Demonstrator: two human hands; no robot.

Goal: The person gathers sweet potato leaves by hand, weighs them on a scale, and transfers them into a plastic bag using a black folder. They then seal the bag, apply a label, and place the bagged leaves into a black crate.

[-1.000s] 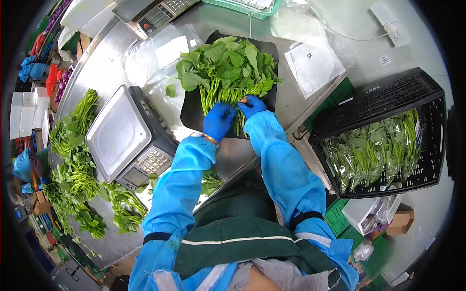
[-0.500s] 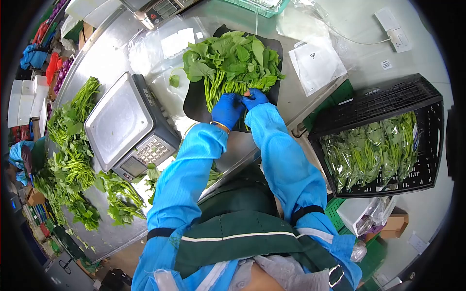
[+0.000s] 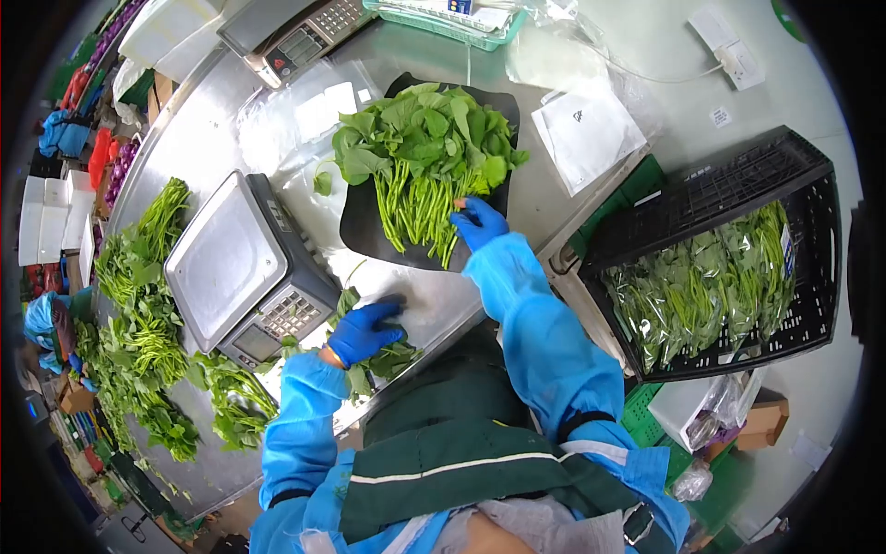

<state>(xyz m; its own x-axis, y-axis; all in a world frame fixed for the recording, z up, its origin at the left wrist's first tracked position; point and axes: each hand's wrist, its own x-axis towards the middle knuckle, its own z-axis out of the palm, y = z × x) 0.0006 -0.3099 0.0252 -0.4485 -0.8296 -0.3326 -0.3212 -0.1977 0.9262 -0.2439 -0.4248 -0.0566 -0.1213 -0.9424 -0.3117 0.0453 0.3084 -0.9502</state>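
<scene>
A bunch of leafy green stems (image 3: 420, 198) lies on a black sheet (image 3: 362, 222), leaves toward the back and stems toward me. My right hand (image 3: 478, 222), in a blue glove, is at the right edge of the stems; its fingers are curled together, and what they pinch is too small to make out. My left hand (image 3: 365, 332), also gloved in blue, rests with fingers spread over loose greens (image 3: 383, 360) at the table's near edge. Between the hands lies bare metal.
A scale (image 3: 231, 263) stands left of centre, with piled greens (image 3: 148, 314) beyond it. Another scale (image 3: 309, 42) and a green basket (image 3: 443, 32) are at the back. White sheets (image 3: 586, 134) lie right of the bunch. A black crate (image 3: 821, 277) holds bagged greens.
My left hand has left the bunch and moved down and left to the loose greens, its fingers now spread. My right hand stays by the stems, slightly lower. The view has shifted a little.
</scene>
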